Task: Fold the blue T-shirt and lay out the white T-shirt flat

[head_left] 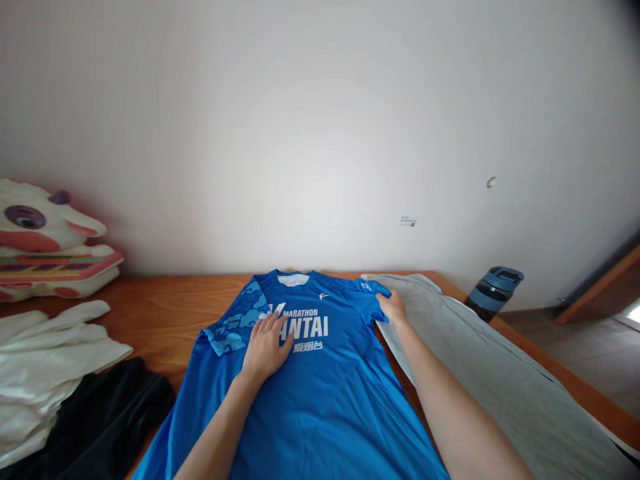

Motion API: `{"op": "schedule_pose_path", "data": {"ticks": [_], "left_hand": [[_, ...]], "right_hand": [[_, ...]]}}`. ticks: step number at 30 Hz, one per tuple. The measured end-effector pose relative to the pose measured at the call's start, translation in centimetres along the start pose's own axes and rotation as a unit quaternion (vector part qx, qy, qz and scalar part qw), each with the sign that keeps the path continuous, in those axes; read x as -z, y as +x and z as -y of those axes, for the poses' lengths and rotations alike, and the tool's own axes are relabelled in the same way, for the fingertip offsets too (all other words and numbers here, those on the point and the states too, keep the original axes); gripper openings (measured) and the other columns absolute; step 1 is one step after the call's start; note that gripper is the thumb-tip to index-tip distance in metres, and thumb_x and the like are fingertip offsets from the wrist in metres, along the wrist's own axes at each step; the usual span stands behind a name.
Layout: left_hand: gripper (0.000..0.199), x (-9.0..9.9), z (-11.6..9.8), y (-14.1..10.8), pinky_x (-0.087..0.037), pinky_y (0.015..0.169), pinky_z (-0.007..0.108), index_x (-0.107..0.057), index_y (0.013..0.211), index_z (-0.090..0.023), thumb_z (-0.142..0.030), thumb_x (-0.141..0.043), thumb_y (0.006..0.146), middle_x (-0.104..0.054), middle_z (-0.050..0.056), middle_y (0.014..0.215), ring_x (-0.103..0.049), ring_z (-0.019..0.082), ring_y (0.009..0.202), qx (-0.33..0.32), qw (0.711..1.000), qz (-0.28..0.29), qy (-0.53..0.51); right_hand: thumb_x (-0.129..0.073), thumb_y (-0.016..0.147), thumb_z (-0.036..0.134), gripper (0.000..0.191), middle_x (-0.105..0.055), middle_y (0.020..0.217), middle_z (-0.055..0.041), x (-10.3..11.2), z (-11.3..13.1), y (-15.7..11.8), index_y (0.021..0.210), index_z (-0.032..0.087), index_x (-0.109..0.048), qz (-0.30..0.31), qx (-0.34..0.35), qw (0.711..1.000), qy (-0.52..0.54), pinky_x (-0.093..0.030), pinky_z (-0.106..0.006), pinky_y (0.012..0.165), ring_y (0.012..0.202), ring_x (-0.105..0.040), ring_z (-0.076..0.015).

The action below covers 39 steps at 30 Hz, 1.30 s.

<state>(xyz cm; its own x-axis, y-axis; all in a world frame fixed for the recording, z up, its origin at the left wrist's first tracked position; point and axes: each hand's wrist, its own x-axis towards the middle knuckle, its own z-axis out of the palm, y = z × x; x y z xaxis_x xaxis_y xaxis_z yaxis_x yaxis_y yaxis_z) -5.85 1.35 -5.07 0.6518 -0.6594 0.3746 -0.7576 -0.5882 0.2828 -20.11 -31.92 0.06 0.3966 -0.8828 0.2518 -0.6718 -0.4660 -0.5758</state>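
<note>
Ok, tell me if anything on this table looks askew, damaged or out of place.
Nothing looks damaged or spilled. The blue shirt lies flat, left hand pressing its chest, right hand pinching a sleeve. Only the grey garment hangs over the table edge, beside a water bottle.

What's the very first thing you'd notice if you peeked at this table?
A bright blue sports T-shirt with white marathon lettering lies spread flat in the middle of the wooden table. The left hand presses flat on its chest, while the right hand pinches the sleeve at the shirt's right edge. At the far left, against the wall, sits a white and pink cartoon animal toy.
</note>
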Motion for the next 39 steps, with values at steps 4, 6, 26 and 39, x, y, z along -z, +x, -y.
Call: {"op": "schedule_pose_path", "data": {"ticks": [4,6,26,39], "left_hand": [[0.045,0.3,-0.1,0.0,-0.034,0.119,0.056,-0.064,0.132,-0.020,-0.040,-0.050,0.095,-0.057,0.014,0.149,-0.048,0.034,0.142,0.000,1.000,0.012,-0.006],[0.044,0.3,-0.1,0.0,-0.034,0.119,0.056,-0.063,0.132,-0.020,-0.040,-0.050,0.095,-0.057,0.015,0.148,-0.048,0.033,0.142,0.001,1.000,0.009,-0.011],[0.038,-0.5,-6.7,4.2,-0.044,0.113,0.046,-0.058,0.131,-0.018,-0.031,-0.038,0.102,-0.058,0.015,0.143,-0.054,0.027,0.134,-0.129,0.982,0.003,-0.138],[0.039,-5.8,-15.8,12.1,-0.048,0.103,0.054,-0.062,0.125,-0.007,-0.015,-0.037,0.096,-0.065,0.024,0.129,-0.061,0.035,0.125,-0.090,0.986,0.141,0.010]], "right_hand": [[-0.052,0.092,0.035,0.038,-0.073,0.111,-0.0134,-0.8,3.6,-2.9,0.125,0.018,-0.061,0.043,0.097,0.994,0.033,-0.051,-0.035,0.088,0.103,-0.069,-0.0256],[-0.064,0.086,0.035,0.046,-0.072,0.120,-0.0070,-1.1,4.9,-5.7,0.130,0.025,-0.059,0.109,0.194,0.974,0.047,-0.050,-0.032,0.094,0.110,-0.068,-0.0222],[-0.039,0.086,0.007,0.046,-0.069,0.114,-0.0130,-1.1,-1.0,-9.6,0.128,0.016,-0.058,-0.024,0.231,0.961,0.152,-0.050,-0.039,0.100,0.109,-0.064,-0.0237],[-0.053,0.082,0.008,0.033,-0.071,0.111,-0.0074,0.2,-1.5,-9.4,0.106,0.022,-0.071,0.039,0.215,0.975,0.036,-0.043,-0.037,0.094,0.107,-0.063,-0.0238]]}}
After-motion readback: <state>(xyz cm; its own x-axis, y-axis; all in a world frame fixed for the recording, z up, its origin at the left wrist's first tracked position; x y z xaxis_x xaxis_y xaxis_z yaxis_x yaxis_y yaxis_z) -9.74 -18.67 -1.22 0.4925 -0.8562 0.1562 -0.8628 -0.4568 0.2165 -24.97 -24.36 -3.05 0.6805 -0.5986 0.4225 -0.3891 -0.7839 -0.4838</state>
